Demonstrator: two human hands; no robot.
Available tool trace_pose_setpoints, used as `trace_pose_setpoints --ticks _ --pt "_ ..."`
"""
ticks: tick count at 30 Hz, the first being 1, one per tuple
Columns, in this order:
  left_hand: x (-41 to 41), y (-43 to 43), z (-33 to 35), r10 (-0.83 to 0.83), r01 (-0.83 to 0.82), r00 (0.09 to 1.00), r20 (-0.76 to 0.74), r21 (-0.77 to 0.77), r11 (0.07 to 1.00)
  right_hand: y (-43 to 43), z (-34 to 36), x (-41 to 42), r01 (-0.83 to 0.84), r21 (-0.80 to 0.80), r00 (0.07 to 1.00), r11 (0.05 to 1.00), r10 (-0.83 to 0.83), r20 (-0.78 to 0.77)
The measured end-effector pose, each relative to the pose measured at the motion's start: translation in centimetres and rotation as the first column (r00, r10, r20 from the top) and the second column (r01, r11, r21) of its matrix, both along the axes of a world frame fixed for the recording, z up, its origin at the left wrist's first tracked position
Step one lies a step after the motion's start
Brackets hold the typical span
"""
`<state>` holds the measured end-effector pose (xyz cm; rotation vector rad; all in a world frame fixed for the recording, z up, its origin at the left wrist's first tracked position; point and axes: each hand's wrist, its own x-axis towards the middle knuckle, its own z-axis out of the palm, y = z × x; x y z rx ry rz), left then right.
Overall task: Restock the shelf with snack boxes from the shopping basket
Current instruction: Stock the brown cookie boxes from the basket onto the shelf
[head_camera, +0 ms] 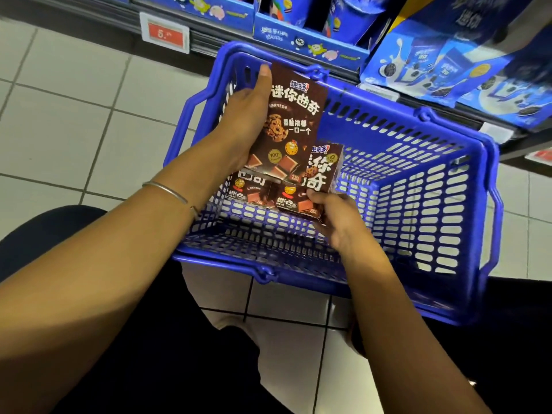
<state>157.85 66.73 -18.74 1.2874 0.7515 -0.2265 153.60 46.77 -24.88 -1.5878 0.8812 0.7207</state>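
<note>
Price tag (165, 32), red and white, on the shelf rail beyond the blue shopping basket's (418, 204) far-left corner.

Left hand (248, 112) comes in over the basket's left rim, thin metal bangle (167, 189) on the wrist. It grips a brown mini-cookie box (291, 121), thumb up along the box's left edge and fingers hidden behind it. The box is lifted above the basket's left half, printed face toward the camera, top tilted toward the far rim. My read is it's held face-up so the front can be checked and pointed outward when shelved.

Two more boxes of the same print (251, 189) lie side by side on the basket floor, partly under the lifted one. They're flat because that's how they pack. They're still to be moved.

Second cookie box (324, 171) stands tilted at the basket's middle, just right of the lifted box's lower corner. Right hand (337, 222) reaches in over the near rim and pinches its lower edge, thumb on the front face, fingers curled under. Can't tell whether that hand also has the flat box touching it.

The basket's right half shows only bare mesh. The handles are folded down outside the rims, which leaves the top clear for reaching in.

Blue sandwich-cookie packs (433, 70) fill the shelf beyond the basket's far-right rim. No slot for the brown boxes is in view.

Judgement: it's a two-handed pull, one box per hand, to halve the trips. The restock looks well along, with few boxes left.
</note>
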Motion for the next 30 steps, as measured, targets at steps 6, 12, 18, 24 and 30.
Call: trace_pose_setpoints --ticks 6,12,18,24,30 --pt "0.7 -0.4 -0.9 0.005 -0.005 1.0 -0.003 0.162 0.987 -1.9 2.5 0.2 0.113 0.086 0.99 0.99 -0.12 0.076" --pt "0.6 -0.4 -1.6 -0.042 0.036 0.999 0.017 0.264 0.964 -2.2 5.9 1.1 0.094 0.127 0.959 0.987 -0.124 0.254" --pt "0.8 -0.9 -1.6 -0.059 0.068 0.997 -0.053 0.186 0.98 -1.1 7.2 1.5 0.04 0.423 0.942 0.905 -0.176 0.286" --pt "0.8 -1.1 -1.2 -0.053 0.056 0.995 -0.085 0.038 0.998 1.4 6.0 1.2 -0.071 0.278 0.941 0.958 -0.029 0.338" --pt "0.5 -2.1 -1.1 -0.072 0.071 0.997 0.035 0.029 0.997 2.0 5.9 0.4 -0.135 0.286 0.939 0.948 0.03 0.344"
